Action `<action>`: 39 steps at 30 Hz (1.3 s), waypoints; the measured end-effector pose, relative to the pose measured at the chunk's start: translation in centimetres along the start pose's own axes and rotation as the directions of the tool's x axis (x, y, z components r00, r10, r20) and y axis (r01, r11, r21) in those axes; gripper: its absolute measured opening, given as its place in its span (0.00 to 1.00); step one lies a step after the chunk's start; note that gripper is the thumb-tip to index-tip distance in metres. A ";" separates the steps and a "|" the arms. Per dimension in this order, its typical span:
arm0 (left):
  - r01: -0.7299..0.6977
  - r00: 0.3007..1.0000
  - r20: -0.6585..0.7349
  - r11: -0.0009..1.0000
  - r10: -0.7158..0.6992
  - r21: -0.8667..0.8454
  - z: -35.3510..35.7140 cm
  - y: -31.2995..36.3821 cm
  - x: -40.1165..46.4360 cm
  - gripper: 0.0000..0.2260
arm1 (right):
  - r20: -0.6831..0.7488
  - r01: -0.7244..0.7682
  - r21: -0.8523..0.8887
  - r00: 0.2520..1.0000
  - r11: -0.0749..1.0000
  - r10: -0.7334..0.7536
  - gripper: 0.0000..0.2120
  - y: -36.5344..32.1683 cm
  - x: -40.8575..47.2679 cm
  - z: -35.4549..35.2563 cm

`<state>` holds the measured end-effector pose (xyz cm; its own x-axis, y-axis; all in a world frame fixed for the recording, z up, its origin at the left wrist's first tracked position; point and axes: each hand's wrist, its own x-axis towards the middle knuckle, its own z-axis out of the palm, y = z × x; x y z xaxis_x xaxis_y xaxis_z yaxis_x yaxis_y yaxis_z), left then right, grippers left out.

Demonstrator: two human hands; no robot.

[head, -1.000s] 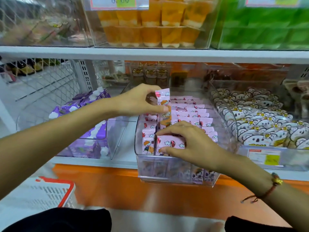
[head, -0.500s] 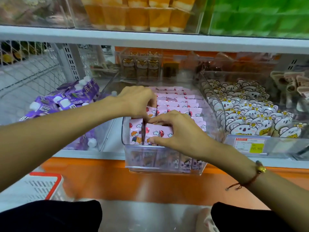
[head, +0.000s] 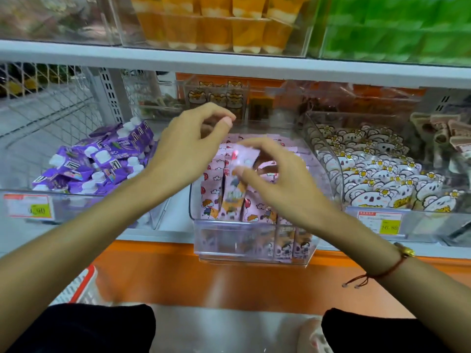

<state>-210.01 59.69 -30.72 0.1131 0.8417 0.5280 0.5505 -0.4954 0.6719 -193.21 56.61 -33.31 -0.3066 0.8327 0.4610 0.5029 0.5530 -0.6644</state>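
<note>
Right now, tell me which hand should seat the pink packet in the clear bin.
Right. The right hand pinches the pink packet directly above the clear bin and its rows; the left hand hovers higher and holds nothing.

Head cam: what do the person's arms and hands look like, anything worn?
Both forearms bare, no sleeves or gloves. Left hand and wrist wear nothing: no ring or watch shows. Right hand ringless too; its wrist wears a thin red cord bracelet with a gold bead and loose knotted ends.

Head-worn wide view, forward and down, close above the clear bin (head: 201,233)
</note>
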 end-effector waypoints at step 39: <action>0.002 0.997 0.078 0.960 0.021 -0.281 3.8 0.7 -3.7 0.13 | -0.045 -0.273 0.604 0.926 0.748 0.374 0.20 0.5 -0.7 -3.1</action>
<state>-206.94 57.02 -34.23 0.1884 0.8452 0.5001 0.2961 -0.5344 0.7917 -190.26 56.23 -32.16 -0.0591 0.9770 0.2050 -0.0285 0.2036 -0.9786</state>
